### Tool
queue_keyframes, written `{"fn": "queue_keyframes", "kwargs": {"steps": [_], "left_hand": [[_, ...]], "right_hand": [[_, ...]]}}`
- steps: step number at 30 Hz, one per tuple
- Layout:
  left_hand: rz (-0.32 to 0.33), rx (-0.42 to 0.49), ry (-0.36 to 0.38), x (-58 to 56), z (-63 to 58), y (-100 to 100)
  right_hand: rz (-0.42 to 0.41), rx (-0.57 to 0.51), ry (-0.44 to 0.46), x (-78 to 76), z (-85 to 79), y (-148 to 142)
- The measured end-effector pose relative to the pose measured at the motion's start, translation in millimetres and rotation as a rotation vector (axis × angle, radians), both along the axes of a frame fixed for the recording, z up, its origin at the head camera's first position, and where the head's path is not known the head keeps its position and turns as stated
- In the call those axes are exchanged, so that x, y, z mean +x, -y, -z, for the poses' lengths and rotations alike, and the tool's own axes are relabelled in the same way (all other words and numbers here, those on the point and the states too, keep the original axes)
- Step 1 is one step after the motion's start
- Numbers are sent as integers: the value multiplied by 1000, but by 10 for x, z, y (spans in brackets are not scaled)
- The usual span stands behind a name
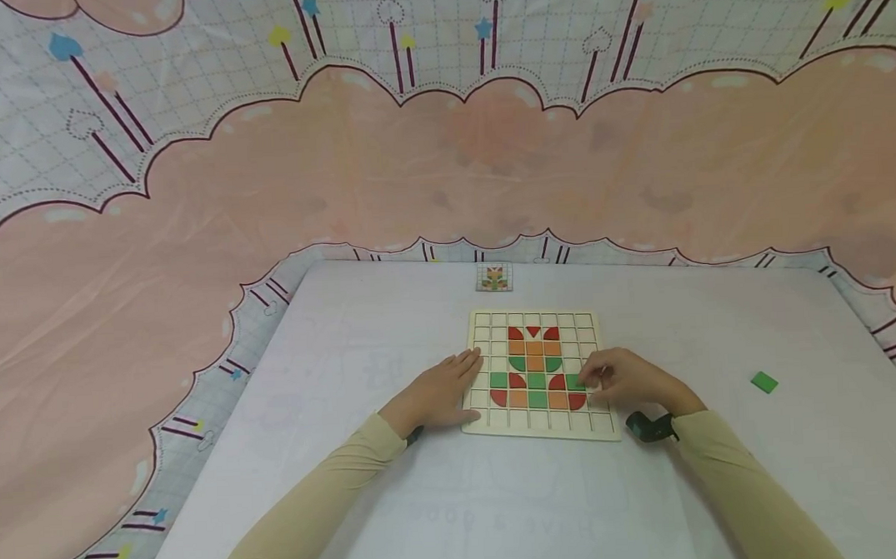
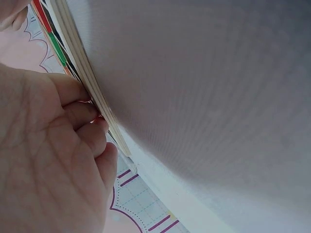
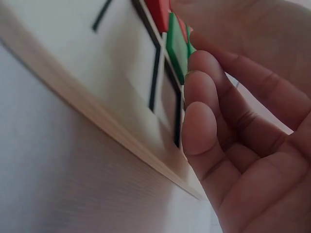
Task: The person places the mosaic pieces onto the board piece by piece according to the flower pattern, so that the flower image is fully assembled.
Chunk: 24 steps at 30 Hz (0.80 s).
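A cream gridded board [image 1: 492, 422] lies on the table, bearing red, orange and green pieces in squares and curved shapes. My left hand [image 1: 441, 391] rests along its left edge, fingers spread onto the border and thumb near the lower corner. In the left wrist view the fingertips [image 2: 85, 114] touch the board's edge [image 2: 87, 77]. My right hand [image 1: 632, 378] is at the pattern's right end, thumb and forefinger at a green square tile [image 1: 574, 381]. The right wrist view shows that green tile [image 3: 177, 46] against the board, beside the curled fingers; the exact contact is partly hidden.
A loose green square tile [image 1: 764, 382] lies on the white table [image 1: 398, 515] to the right. A small pattern card [image 1: 495, 277] lies behind the board. Behind the table hangs a pink and white printed cloth [image 1: 443, 171]. A dark wrist camera [image 1: 650, 427] sits at the right sleeve.
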State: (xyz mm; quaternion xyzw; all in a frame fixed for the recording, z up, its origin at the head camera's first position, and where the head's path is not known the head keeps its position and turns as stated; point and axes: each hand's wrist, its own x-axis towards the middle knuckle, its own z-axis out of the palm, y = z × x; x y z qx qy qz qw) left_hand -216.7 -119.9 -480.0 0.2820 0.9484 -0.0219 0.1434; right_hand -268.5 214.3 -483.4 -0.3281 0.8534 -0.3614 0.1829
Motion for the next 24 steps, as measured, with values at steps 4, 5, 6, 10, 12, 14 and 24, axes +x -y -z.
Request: {"fn": "queue_keyframes", "kwargs": {"steps": [4,5,6,10,12,14,24], "left_hand": [[-4,-1,4,5,-7,-3],[-4,-2,5,7,-12,-4],[-3,-4,6,9,-15,-4],[0,-5,10,11,-27,-5],[2,-3,9,7,-26,-4],[3,-6,8,3,-25,-3],[-12,9,19,-1,-13,-4]], "right_hand": [[21,51,6,15,43,39],[25,61,3,18,48,51],[28,66,-1,18,52,59],[37,69,-10,22,50,88],[36,65,-11,28,46,98],[35,60,-9,31,46,101],[65,39,-66,11,-74,-130]]}}
